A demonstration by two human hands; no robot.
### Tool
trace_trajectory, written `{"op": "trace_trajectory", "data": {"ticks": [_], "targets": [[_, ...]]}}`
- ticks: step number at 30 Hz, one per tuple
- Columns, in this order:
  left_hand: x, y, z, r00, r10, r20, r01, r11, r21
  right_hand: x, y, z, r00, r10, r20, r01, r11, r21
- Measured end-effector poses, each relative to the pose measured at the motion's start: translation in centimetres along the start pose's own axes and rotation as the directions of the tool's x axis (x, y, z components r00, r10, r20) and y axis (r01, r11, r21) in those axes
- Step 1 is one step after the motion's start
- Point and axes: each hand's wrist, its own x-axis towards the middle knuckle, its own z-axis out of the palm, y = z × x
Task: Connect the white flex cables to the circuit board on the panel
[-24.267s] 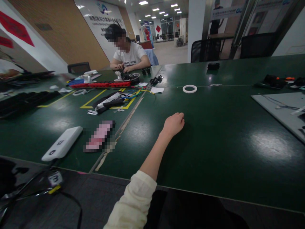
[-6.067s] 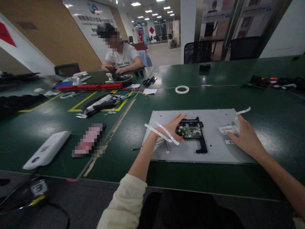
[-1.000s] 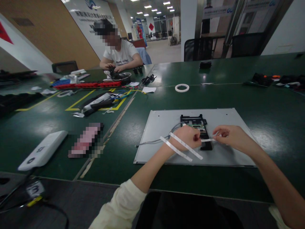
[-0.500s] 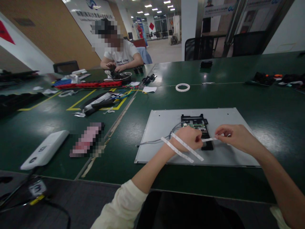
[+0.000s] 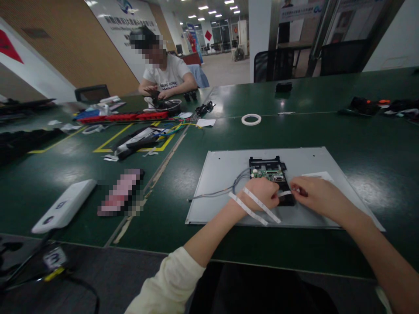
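A grey metal panel (image 5: 216, 174) lies flat on the green table in front of me. On it sits a black plastic bracket (image 5: 266, 162) around a green circuit board (image 5: 268, 174); a grey cable (image 5: 212, 192) runs off to the left. My left hand (image 5: 262, 192) is closed over the bracket's lower left, pinching one end of a short strip of white tape (image 5: 285, 193). My right hand (image 5: 316, 196) pinches the other end, just right of the bracket. Two more tape strips (image 5: 250, 209) cling to the back of my left hand and wrist.
A roll of white tape (image 5: 251, 119) lies beyond the panel. To the left are a white power bank (image 5: 65, 207) with a cable and a blurred-out pink phone-like object (image 5: 121, 192). A co-worker (image 5: 166, 78) sits across the table, near a red strip (image 5: 124, 117) and loose wires.
Both hands have come slightly lower and my right hand has moved a little left, closer to my left hand. More of the circuit board and a white label on the panel now show.
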Motion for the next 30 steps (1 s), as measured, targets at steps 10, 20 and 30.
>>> {"op": "trace_trajectory", "data": {"ticks": [10, 20, 30], "targets": [[0.4, 0.0, 0.4, 0.996, -0.084, 0.030, 0.084, 0.996, 0.001, -0.2, -0.5, 0.3, 0.999, 0.024, -0.021, -0.028, 0.980, -0.197], [0.6, -0.4, 1.3, 0.999, -0.045, 0.007, 0.045, 0.998, 0.051, -0.6, 0.5, 0.7, 0.997, 0.082, -0.009, -0.082, 0.984, -0.157], [0.5, -0.8, -0.4, 0.991, -0.117, -0.068, 0.104, 0.979, -0.174, -0.5, 1.0, 0.7, 0.998, 0.058, 0.006, -0.058, 0.996, -0.064]]}}
